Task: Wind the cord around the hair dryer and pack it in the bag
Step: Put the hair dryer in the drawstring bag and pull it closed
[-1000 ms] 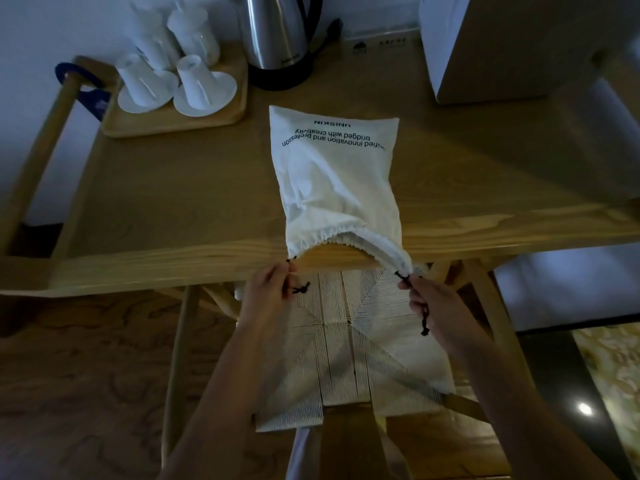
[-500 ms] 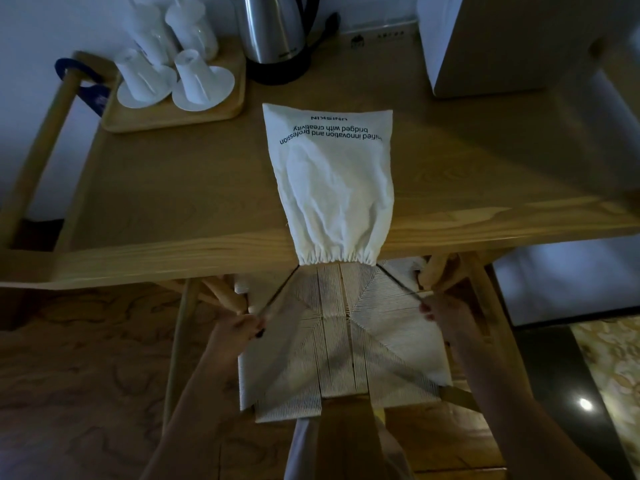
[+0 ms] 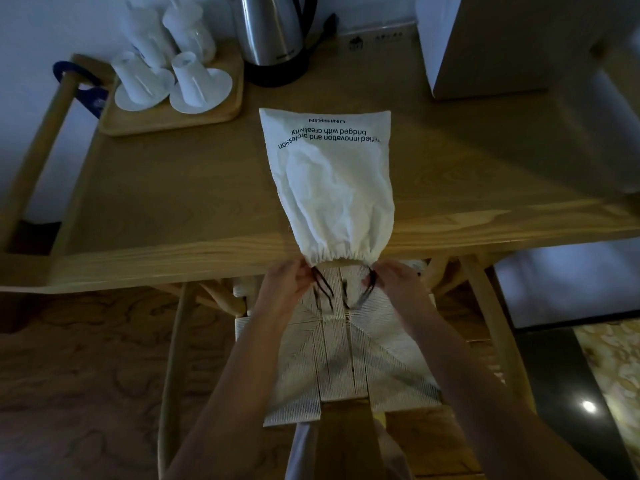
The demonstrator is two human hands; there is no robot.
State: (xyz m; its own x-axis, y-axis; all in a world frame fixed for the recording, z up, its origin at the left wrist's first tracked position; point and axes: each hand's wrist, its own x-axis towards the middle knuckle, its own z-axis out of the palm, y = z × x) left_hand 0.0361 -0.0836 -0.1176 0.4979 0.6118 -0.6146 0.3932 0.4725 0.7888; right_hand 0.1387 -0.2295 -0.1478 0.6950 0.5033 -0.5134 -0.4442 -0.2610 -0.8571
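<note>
A white cloth drawstring bag [image 3: 332,188] with dark printed text lies on the wooden table, its gathered mouth at the front edge. The mouth is cinched nearly closed. The bag bulges; the hair dryer and its cord are hidden from view. My left hand [image 3: 287,285] pinches the dark left drawstring [image 3: 322,285] just below the bag's mouth. My right hand [image 3: 394,282] holds the dark right drawstring [image 3: 363,292] on the other side. Both strings hang slack in loops between my hands.
A wooden tray [image 3: 166,116] with upturned white cups stands at the back left, a steel kettle [image 3: 273,32] behind the bag, and a white box [image 3: 491,43] at the back right. A woven chair seat [image 3: 346,358] sits below the table edge [image 3: 173,265].
The bag's mouth went from open to cinched as my hands pulled the strings apart and down. Both hands have since come back up to the mouth, and the strings hang slack.
</note>
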